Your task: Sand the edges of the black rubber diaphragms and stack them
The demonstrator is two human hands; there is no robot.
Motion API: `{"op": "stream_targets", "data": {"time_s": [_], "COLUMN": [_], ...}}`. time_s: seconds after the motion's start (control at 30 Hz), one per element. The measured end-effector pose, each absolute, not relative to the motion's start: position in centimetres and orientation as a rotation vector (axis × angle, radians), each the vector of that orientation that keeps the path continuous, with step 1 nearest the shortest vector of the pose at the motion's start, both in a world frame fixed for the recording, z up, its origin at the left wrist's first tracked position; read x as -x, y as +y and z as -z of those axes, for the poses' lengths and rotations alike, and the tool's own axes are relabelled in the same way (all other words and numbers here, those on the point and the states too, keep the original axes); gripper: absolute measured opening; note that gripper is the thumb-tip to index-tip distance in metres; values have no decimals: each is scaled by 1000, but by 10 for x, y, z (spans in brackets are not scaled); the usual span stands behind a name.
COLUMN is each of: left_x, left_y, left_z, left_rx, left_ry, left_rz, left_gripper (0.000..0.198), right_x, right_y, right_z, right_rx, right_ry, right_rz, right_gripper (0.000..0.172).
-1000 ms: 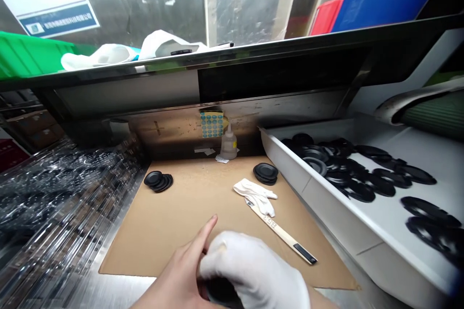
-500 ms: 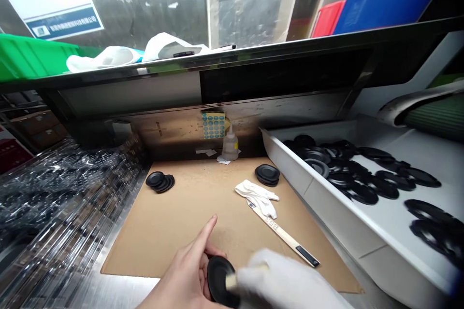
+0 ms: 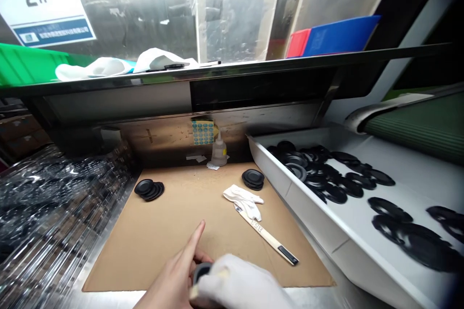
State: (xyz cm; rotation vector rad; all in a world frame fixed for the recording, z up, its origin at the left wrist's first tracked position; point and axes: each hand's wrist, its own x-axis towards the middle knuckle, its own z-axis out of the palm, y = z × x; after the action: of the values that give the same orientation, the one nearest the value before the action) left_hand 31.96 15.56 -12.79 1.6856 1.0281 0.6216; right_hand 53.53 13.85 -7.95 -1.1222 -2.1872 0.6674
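Note:
At the bottom of the view, my bare left hand (image 3: 172,277) is closed round a round black disc part (image 3: 202,270), its index finger or thumb pointing up. My right hand (image 3: 241,282), in a white glove and blurred, is pressed over the disc and hides much of it. It grips a pale, cream-coloured tool (image 3: 195,292) whose short end rests at the disc; its kind cannot be made out. Ahead on the cardboard sheet (image 3: 181,231) lie a crumpled white glove (image 3: 244,200) and a cream box cutter (image 3: 268,237) marked B53, partly under the glove.
Small stacks of black discs stand at the left (image 3: 149,189) and right (image 3: 253,179). A dropper bottle (image 3: 219,151) stands at the back. To the right, a white tray (image 3: 308,212) holds many black parts; clear plastic trays (image 3: 54,212) are piled left. A shelf (image 3: 232,68) runs overhead.
The view has shifted, so the scene sits further left. My gloved right hand has moved left across the disc with the pale tool, covering more of it.

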Motion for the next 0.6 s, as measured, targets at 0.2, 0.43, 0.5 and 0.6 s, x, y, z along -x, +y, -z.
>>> {"op": "stream_targets", "data": {"time_s": [0.2, 0.43, 0.5, 0.6], "left_x": [-320, -321, -321, -323], "left_y": [153, 147, 146, 146], "left_z": [137, 122, 116, 113], "left_rx": [-1575, -1469, -1478, -1508], "left_ry": [1076, 1079, 1078, 1071], "left_rz": [-622, -640, -637, -620], "left_gripper": [142, 140, 139, 141], "right_x": [-559, -565, -578, -593], "right_y": [123, 138, 152, 158], "right_z": [79, 67, 54, 38], "right_rx": [1110, 965, 982, 955], "right_ry": [-2103, -2203, -2160, -2311], "right_rz": [-751, -677, -625, -580], "right_gripper": [17, 15, 20, 19]}}
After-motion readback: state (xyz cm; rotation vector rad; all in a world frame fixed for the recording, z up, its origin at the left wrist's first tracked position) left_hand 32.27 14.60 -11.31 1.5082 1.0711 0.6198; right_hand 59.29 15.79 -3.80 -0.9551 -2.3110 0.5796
